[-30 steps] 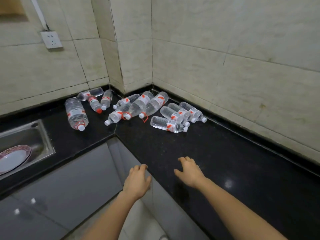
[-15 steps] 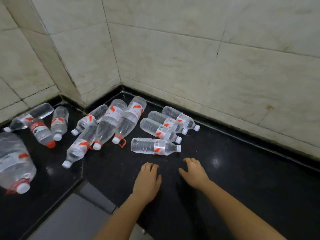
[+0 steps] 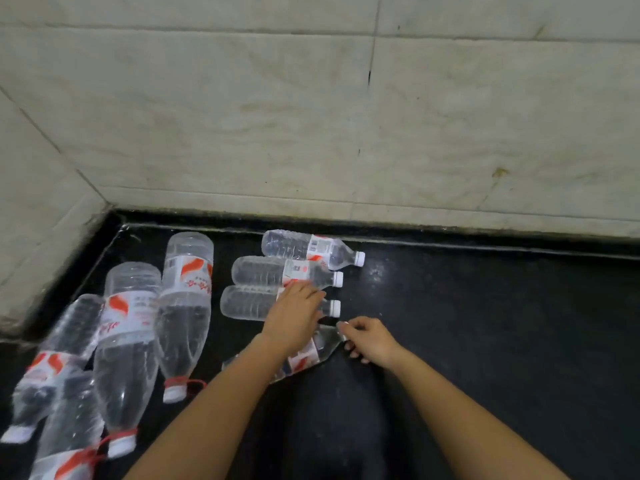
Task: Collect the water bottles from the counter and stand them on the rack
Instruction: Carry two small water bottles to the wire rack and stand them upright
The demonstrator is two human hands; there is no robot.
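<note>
Low over the black desk [image 3: 485,341], the right hand [image 3: 372,341] has thumb and fingers curled round the capped neck of the nearest small water bottle [image 3: 304,358]. The bottle lies on its side, slanting under the left forearm, and the neck is probably taken because it is the narrowest part. The left hand [image 3: 294,317] reaches past it and lays fairly straight fingers across the label end of the next small bottle [image 3: 242,303], not closed round it yet. That looks like a move to take one bottle in each hand. Behind it lie two more small bottles [image 3: 259,271], side by side with caps pointing right, the rear one close to the foot of the tiled wall [image 3: 311,133]. To the left lie two large bottles [image 3: 187,306] with red cap rings, caps toward the camera. Further blurred bottles [image 3: 59,358] overlap at the left edge. All the bottles are on the desk lying down and none is collected yet. No rack is in view, so each one will have to be carried out of frame and turned upright.
</note>
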